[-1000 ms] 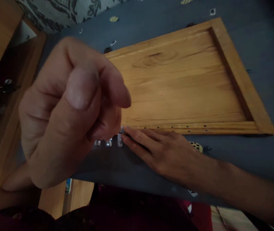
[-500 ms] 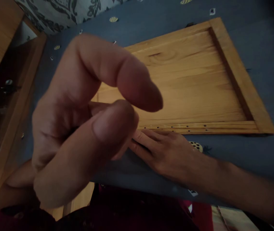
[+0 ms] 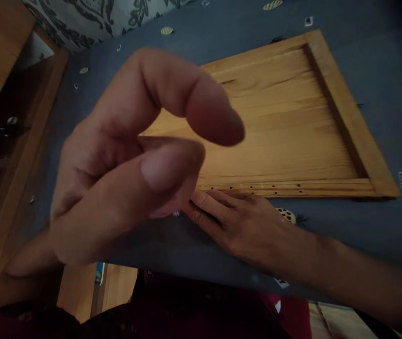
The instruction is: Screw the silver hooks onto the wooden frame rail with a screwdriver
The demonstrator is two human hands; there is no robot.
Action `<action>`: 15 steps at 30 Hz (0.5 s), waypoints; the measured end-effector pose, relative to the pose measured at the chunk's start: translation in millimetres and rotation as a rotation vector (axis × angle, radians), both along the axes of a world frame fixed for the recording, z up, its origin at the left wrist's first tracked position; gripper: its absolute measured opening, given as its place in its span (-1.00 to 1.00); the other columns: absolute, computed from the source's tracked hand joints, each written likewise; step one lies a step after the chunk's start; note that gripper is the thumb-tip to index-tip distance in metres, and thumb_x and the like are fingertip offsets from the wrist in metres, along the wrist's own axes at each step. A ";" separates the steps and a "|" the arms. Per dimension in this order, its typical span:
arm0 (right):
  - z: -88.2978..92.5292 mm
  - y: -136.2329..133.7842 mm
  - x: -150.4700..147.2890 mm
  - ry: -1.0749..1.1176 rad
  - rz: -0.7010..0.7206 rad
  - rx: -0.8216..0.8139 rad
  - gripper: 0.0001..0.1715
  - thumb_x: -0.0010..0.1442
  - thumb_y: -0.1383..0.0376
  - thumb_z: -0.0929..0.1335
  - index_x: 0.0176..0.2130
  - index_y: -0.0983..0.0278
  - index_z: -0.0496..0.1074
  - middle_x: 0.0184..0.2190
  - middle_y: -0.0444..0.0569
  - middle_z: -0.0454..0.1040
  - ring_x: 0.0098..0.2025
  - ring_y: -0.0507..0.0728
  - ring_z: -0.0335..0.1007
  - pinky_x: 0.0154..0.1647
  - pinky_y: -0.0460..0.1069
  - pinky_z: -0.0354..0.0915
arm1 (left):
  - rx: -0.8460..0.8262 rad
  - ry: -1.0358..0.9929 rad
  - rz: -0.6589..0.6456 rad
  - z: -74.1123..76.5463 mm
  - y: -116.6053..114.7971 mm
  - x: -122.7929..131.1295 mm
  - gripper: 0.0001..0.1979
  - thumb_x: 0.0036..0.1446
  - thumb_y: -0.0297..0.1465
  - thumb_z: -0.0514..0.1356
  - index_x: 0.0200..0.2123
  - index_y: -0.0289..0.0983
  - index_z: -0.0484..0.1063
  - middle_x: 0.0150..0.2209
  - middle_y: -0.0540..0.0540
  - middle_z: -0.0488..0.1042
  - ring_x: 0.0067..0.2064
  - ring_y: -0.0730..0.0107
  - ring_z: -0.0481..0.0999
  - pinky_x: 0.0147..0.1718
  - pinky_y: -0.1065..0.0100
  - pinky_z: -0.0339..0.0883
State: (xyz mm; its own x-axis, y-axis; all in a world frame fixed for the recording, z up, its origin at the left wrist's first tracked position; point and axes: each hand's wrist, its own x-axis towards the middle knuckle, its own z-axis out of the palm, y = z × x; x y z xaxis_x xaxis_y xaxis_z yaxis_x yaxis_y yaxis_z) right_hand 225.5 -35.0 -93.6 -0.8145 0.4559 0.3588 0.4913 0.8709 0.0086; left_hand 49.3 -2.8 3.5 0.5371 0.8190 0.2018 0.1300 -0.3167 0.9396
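While the left hand (image 3: 126, 160) hovers, forefinger (image 3: 204, 106) and thumb (image 3: 144, 174) parted, the right hand (image 3: 243, 221) rests by the near edge of the panel (image 3: 278, 127) on the cloth (image 3: 363, 61). Whether either grips anything, I cannot tell

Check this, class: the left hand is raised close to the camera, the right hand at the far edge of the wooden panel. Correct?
Wrong edge: the head view shows the right hand at the near edge of the wooden panel. The left hand is as stated.
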 end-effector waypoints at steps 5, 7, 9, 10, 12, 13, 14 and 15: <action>-3.7 -0.3 0.0 0.026 -0.004 -0.001 -0.53 0.19 0.57 0.15 0.04 0.45 0.38 0.06 0.16 0.40 -0.04 0.20 0.35 -0.17 0.08 0.37 | 0.141 -0.147 0.015 10.7 -7.7 5.1 -0.58 0.28 -0.03 -0.15 -0.12 -0.19 0.27 -0.51 -0.01 0.22 -0.51 0.50 0.27 -0.56 0.36 0.09; -4.3 -0.3 -0.4 0.037 -0.006 0.004 -0.53 0.19 0.58 0.14 0.03 0.45 0.39 0.04 0.17 0.41 -0.06 0.19 0.36 -0.18 0.07 0.38 | 0.331 -0.254 0.004 12.3 -9.4 11.5 -0.53 0.29 -0.03 -0.24 -0.13 -0.21 0.27 -0.44 -0.02 0.26 -0.46 0.48 0.38 -0.59 0.40 0.09; -4.3 -0.5 -0.7 0.048 -0.012 0.014 -0.54 0.19 0.58 0.14 0.02 0.44 0.39 0.04 0.17 0.41 -0.07 0.18 0.36 -0.18 0.07 0.38 | 0.417 -0.374 0.094 16.0 -8.5 19.1 -0.50 0.29 -0.03 -0.27 -0.15 -0.22 0.29 -0.40 -0.03 0.29 -0.43 0.45 0.46 -0.64 0.45 0.12; -3.9 -0.6 -0.8 0.048 -0.013 0.019 -0.54 0.19 0.58 0.15 0.02 0.44 0.39 0.03 0.18 0.41 -0.07 0.18 0.36 -0.18 0.07 0.38 | 0.345 -0.372 0.120 18.3 -7.0 22.3 -0.50 0.29 -0.03 -0.26 -0.15 -0.23 0.29 -0.37 -0.03 0.31 -0.42 0.44 0.49 -0.66 0.48 0.11; -2.4 -0.5 -0.7 0.024 -0.002 0.019 -0.55 0.19 0.57 0.16 0.03 0.44 0.38 0.03 0.18 0.41 -0.08 0.17 0.37 -0.17 0.06 0.38 | 0.125 -0.328 0.108 21.6 -3.0 25.6 -0.47 0.29 -0.06 -0.33 -0.12 -0.25 0.28 -0.35 -0.01 0.31 -0.47 0.48 0.51 -0.68 0.55 0.04; -1.4 -0.3 -0.5 0.016 0.003 0.020 -0.55 0.20 0.57 0.16 0.02 0.44 0.38 0.03 0.18 0.41 -0.08 0.17 0.37 -0.17 0.06 0.38 | 0.023 -0.300 0.066 21.9 -1.1 25.3 -0.44 0.29 -0.09 -0.38 -0.10 -0.26 0.27 -0.34 0.00 0.31 -0.50 0.53 0.50 -0.67 0.58 0.00; -0.3 0.0 -0.4 0.010 0.009 0.020 -0.55 0.20 0.57 0.16 0.02 0.45 0.39 0.02 0.19 0.42 -0.08 0.17 0.37 -0.18 0.05 0.38 | -0.052 -0.292 0.029 21.2 0.3 23.5 -0.43 0.28 -0.10 -0.41 -0.08 -0.26 0.26 -0.34 0.00 0.31 -0.53 0.58 0.48 -0.67 0.60 -0.03; 0.6 0.3 -0.2 0.005 0.013 0.018 -0.55 0.20 0.57 0.15 0.02 0.45 0.39 0.02 0.19 0.42 -0.08 0.17 0.38 -0.18 0.05 0.38 | -0.113 -0.298 -0.009 19.4 0.7 20.2 -0.45 0.29 -0.11 -0.40 -0.07 -0.25 0.26 -0.33 -0.01 0.33 -0.53 0.59 0.48 -0.67 0.59 -0.05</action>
State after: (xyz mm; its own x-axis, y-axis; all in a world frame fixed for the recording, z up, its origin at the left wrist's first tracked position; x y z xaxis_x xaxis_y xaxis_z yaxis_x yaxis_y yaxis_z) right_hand 225.3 -34.7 -93.0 -0.8187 0.4385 0.3707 0.4797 0.8772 0.0218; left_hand 69.5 -2.1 22.9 0.4757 0.8407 0.2588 -0.1582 -0.2076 0.9653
